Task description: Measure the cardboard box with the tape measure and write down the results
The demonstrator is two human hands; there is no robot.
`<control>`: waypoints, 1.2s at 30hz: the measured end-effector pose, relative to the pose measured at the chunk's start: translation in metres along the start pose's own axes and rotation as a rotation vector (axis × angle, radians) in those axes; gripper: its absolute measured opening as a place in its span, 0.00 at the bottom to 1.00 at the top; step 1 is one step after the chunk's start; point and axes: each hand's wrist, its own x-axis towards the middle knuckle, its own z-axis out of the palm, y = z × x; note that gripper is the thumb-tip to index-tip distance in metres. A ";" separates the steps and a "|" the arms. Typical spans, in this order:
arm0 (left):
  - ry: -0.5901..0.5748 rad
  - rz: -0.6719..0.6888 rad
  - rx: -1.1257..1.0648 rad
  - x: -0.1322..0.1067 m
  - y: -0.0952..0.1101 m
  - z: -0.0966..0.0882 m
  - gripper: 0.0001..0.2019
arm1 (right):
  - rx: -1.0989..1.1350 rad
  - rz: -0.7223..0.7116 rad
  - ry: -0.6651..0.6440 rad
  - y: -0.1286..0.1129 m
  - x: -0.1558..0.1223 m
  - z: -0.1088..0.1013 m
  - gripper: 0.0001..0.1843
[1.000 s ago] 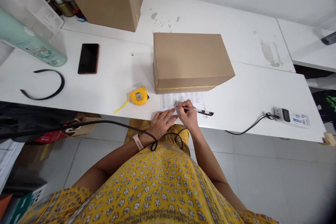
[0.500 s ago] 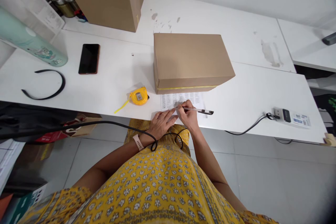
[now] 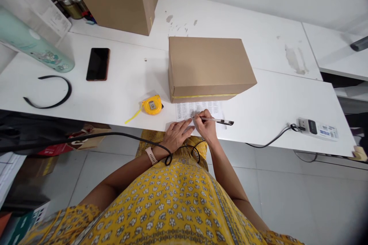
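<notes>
A clear pen with a black cap end (image 3: 222, 121) is gripped in my right hand (image 3: 206, 125), its tip down on a sheet of paper (image 3: 198, 108) with rows of small dark print. My left hand (image 3: 177, 134) lies flat at the front edge, fingers stretched towards the pen tip and resting on the paper's lower part. Just behind the sheet sits a closed cardboard box (image 3: 211, 63), covering the sheet's far part. To the left of my hands lies a yellow tape measure (image 3: 152, 105), a short length of its tape pulled out.
On the white table (image 3: 129, 72) lie a phone (image 3: 98, 64), a black headband (image 3: 67, 93) and a green bottle (image 3: 37, 44). A larger carton (image 3: 120, 2) stands at the back left. A power strip (image 3: 316, 128) lies at right. A black cable (image 3: 123, 134) hangs across my front.
Both hands and the pen hold almost the same place on the paper. The view has shifted very slightly; nothing on the table has visibly moved.
</notes>
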 end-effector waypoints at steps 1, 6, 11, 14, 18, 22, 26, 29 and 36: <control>0.009 0.003 0.004 0.000 0.000 0.000 0.17 | 0.004 -0.003 -0.002 0.000 0.000 0.000 0.14; 0.094 0.018 0.030 0.000 0.000 -0.001 0.16 | 0.014 -0.002 0.015 -0.001 0.000 0.001 0.14; 0.045 0.003 0.014 0.001 0.000 -0.002 0.16 | 0.003 0.011 0.024 0.001 0.000 0.001 0.13; 0.034 0.001 0.007 0.000 0.000 -0.002 0.16 | 0.010 0.003 0.019 0.000 0.000 0.000 0.13; 0.028 0.000 -0.009 0.001 0.000 -0.001 0.17 | 0.035 0.022 0.044 -0.002 0.000 0.000 0.13; 0.016 -0.001 -0.016 0.001 0.000 0.000 0.17 | 0.011 0.021 0.047 -0.002 0.000 0.001 0.12; 0.055 0.003 -0.005 0.000 0.000 -0.001 0.16 | -0.007 0.007 0.043 -0.002 0.000 0.002 0.12; 0.025 -0.006 -0.015 0.000 0.000 -0.001 0.17 | -0.014 0.008 0.049 -0.003 0.000 0.002 0.13; -0.002 -0.009 -0.021 0.002 0.000 -0.004 0.17 | 0.027 0.020 0.042 -0.005 0.000 0.001 0.13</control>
